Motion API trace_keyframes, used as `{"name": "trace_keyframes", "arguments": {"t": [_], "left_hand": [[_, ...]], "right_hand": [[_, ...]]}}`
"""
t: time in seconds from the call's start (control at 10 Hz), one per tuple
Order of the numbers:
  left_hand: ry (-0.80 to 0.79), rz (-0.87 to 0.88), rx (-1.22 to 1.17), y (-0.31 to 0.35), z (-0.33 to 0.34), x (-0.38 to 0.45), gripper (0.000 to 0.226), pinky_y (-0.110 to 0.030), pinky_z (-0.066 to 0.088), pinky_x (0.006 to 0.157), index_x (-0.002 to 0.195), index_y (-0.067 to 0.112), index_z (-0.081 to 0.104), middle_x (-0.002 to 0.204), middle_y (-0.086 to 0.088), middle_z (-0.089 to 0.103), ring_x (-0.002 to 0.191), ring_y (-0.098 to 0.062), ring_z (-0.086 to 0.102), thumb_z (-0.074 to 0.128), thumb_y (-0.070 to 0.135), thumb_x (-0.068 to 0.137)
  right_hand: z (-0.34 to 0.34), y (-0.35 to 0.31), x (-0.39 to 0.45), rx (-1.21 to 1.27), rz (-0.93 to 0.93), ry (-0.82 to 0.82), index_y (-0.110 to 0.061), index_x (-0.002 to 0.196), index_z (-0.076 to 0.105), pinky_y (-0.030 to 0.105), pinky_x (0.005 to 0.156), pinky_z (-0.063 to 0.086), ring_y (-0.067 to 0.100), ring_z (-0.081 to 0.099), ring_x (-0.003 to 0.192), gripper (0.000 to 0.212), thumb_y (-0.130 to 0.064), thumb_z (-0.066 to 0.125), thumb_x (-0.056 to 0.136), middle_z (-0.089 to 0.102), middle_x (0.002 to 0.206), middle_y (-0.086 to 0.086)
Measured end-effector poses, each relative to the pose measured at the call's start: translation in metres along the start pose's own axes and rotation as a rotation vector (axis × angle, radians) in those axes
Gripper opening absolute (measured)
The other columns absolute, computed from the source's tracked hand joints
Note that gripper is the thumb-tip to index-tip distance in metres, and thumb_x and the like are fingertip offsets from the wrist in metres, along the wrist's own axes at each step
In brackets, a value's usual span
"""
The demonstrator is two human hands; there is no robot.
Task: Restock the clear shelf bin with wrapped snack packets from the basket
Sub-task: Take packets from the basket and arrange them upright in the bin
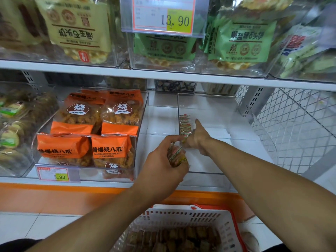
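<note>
snack packets (176,155): small bundle clutched in left hand (163,163), just near-left of clear shelf bin (205,110). a row of packets (185,125) stands along bin's left wall, running near to far. right hand (197,138) inside bin, index finger straight against the row, its grip holding nothing visible. basket (183,218) near, below the shelf.

Price tag (163,16) on upper bin: "13.90". Price tag (57,174) on lower bin front: "9.90". Orange snack bag (111,149): "SANGBAOSHAOBAZHUA" under large Chinese characters. Other bags: Chinese print only.
</note>
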State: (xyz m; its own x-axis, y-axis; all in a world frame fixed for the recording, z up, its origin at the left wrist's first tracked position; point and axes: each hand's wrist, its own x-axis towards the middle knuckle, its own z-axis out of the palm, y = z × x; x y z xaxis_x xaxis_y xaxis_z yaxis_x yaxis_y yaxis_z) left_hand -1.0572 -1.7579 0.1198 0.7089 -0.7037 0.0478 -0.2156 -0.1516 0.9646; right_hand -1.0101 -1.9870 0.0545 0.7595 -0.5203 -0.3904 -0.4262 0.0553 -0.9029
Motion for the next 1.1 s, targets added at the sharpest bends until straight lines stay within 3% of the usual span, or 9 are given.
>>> {"name": "trace_keyframes", "arguments": {"t": [0.1,0.2,0.4,0.5,0.6,0.7,0.8,0.9,1.1], "left_hand": [[-0.006,0.004,0.006,-0.001,0.0,0.0,0.057,-0.041,0.063,0.062,0.125,0.046,0.051,0.092,0.014,0.069,0.069,-0.021,0.07,0.07,0.007,0.088],[-0.011,0.002,0.004,-0.001,-0.001,0.0,0.057,-0.043,0.062,0.064,0.125,0.046,0.051,0.092,0.014,0.069,0.07,-0.021,0.07,0.07,0.008,0.088],[-0.019,0.007,0.008,-0.001,-0.001,0.0,0.058,-0.044,0.062,0.065,0.125,0.05,0.05,0.095,0.019,0.069,0.073,-0.019,0.071,0.071,0.01,0.089],[-0.013,0.016,0.005,-0.002,0.001,0.001,0.056,-0.047,0.061,0.065,0.122,0.05,0.051,0.093,0.016,0.069,0.071,-0.022,0.07,0.07,0.009,0.088],[-0.008,0.008,0.001,-0.003,0.0,0.001,0.056,-0.049,0.061,0.064,0.125,0.048,0.052,0.092,0.014,0.07,0.072,-0.025,0.069,0.07,0.009,0.088],[-0.007,0.012,0.009,-0.003,-0.002,0.001,0.055,-0.046,0.061,0.063,0.122,0.049,0.053,0.091,0.012,0.071,0.071,-0.023,0.07,0.071,0.01,0.088],[-0.003,0.004,0.003,-0.004,-0.002,0.001,0.055,-0.046,0.061,0.063,0.12,0.051,0.053,0.091,0.009,0.071,0.073,-0.026,0.07,0.071,0.011,0.088],[-0.001,-0.002,-0.006,-0.005,-0.002,0.002,0.053,-0.048,0.061,0.063,0.121,0.048,0.054,0.091,0.008,0.071,0.073,-0.027,0.07,0.071,0.01,0.088],[-0.013,-0.019,-0.067,-0.002,-0.004,0.002,0.053,-0.035,0.064,0.066,0.124,0.043,0.054,0.091,0.008,0.072,0.074,-0.022,0.072,0.073,0.008,0.088]], "right_hand": [[0.006,-0.006,-0.012,0.028,-0.041,0.014,-0.019,0.158,0.019,0.057,0.114,0.038,0.039,0.041,0.141,0.06,-0.02,0.043,0.103,0.037,0.156,0.014],[-0.001,-0.001,-0.01,-0.204,-0.011,0.167,-0.015,0.157,0.019,0.051,0.114,0.039,0.039,0.042,0.139,0.079,-0.006,0.064,0.092,0.038,0.151,0.017],[-0.002,0.002,-0.011,-0.374,0.037,0.101,0.002,0.135,0.053,0.019,0.059,0.052,0.021,0.061,0.092,0.043,0.006,0.06,0.093,0.064,0.115,0.011],[-0.008,0.0,-0.018,-0.26,0.066,0.061,0.005,0.128,0.06,0.024,0.07,0.058,0.019,0.062,0.084,0.044,0.012,0.066,0.085,0.065,0.1,0.008],[-0.007,-0.005,-0.024,-0.375,0.028,-0.007,-0.003,0.129,0.062,0.029,0.073,0.054,0.018,0.062,0.085,0.04,0.003,0.064,0.09,0.065,0.107,0.007],[-0.008,-0.009,-0.022,-0.387,0.05,0.016,-0.009,0.152,0.038,0.031,0.085,0.051,0.027,0.061,0.116,0.06,0.0,0.059,0.097,0.056,0.141,0.009],[-0.012,-0.01,-0.025,-0.396,-0.086,-0.003,-0.006,0.154,0.029,0.025,0.084,0.057,0.025,0.065,0.107,0.066,0.007,0.056,0.094,0.05,0.145,0.017],[-0.012,-0.011,-0.026,-0.414,-0.126,-0.089,-0.009,0.149,0.04,0.02,0.06,0.054,0.014,0.06,0.08,0.065,0.016,0.052,0.09,0.057,0.137,0.018],[-0.019,-0.01,-0.024,-0.432,-0.073,0.001,-0.012,0.154,0.028,0.045,0.103,0.051,0.027,0.055,0.115,0.078,0.005,0.064,0.088,0.045,0.15,0.016]]}}
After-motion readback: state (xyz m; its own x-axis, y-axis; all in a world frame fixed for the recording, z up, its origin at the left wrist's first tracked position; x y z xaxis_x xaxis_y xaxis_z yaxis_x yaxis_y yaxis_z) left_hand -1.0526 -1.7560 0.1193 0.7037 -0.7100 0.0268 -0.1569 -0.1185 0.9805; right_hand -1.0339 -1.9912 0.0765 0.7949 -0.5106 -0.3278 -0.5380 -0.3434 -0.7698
